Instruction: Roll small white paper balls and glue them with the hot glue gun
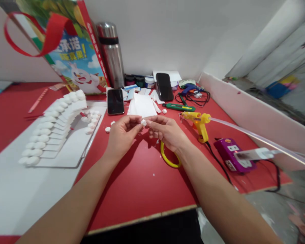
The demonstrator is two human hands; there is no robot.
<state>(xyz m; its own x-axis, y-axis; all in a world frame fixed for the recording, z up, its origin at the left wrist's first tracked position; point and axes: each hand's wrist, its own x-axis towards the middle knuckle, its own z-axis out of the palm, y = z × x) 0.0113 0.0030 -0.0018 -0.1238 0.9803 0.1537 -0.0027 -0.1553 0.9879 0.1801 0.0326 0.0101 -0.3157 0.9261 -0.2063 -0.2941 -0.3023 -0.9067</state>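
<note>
Over the red table, my left hand (pixel 124 132) and my right hand (pixel 167 132) meet, the fingertips of both pinching one small white piece (pixel 143 122). Its exact kind is too small to make out. Partly under my right hand lies a yellow loop (pixel 165 159), like a scissor handle; the rest of it is hidden. Left of my left hand, small white discs (pixel 107 129) rest on the table. Farther left stands a curved white model staircase (pixel 57 135), lined with rounded white pieces (pixel 44 131) along its outer side.
A yellow glue gun (pixel 199 123) with a long clear stick sits right, near a purple power strip (pixel 234 156). Behind are a green utility knife (pixel 179 107), white paper (pixel 142 105), two phones (pixel 115 101), a steel flask (pixel 112 56) and a printed bag (pixel 76 64).
</note>
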